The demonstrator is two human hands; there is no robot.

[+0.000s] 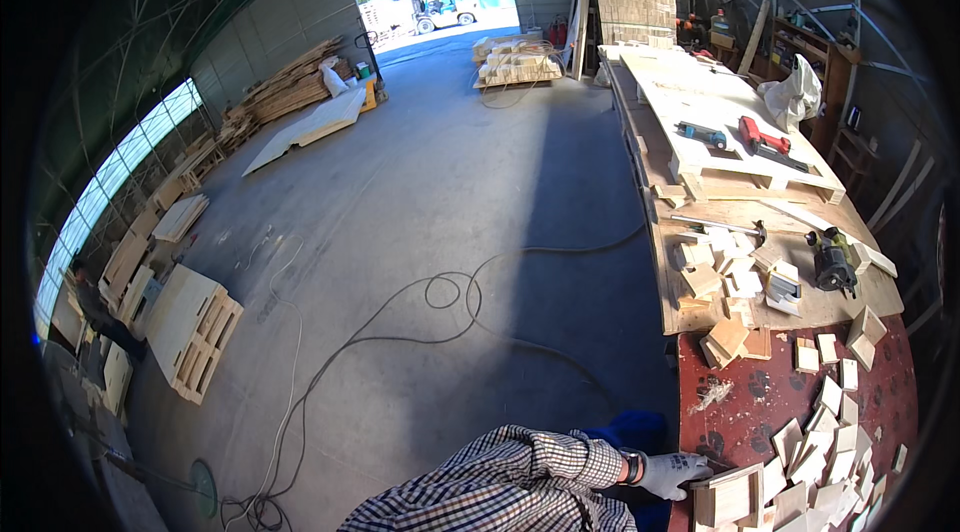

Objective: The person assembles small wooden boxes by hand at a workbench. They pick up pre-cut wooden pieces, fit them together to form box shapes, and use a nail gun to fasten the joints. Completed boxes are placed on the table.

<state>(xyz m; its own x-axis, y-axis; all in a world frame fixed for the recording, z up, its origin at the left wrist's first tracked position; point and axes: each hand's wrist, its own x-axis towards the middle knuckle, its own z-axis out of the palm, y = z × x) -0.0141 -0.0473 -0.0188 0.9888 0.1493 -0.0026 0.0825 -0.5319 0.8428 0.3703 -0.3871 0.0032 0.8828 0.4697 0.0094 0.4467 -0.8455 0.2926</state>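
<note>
My left hand (672, 475), in a light grey work glove with a dark watch at the wrist, reaches in from the lower edge in a checked sleeve. Its fingers are closed at the left edge of a small open-faced wooden box (728, 499), which rests at the near edge of the dark red tabletop (725, 387). Part of the grip is hidden. Loose small wooden pieces (815, 452) lie heaped beside the box. My right hand is out of the picture.
A wooden workbench (820, 307) beyond holds small wooden blocks, a dark power tool (832, 262) and a red nail gun (765, 137). Cables (385, 337) loop over the concrete floor. At left stand a pallet (190, 327) and a person (105, 317); a forklift (440, 7) is outside.
</note>
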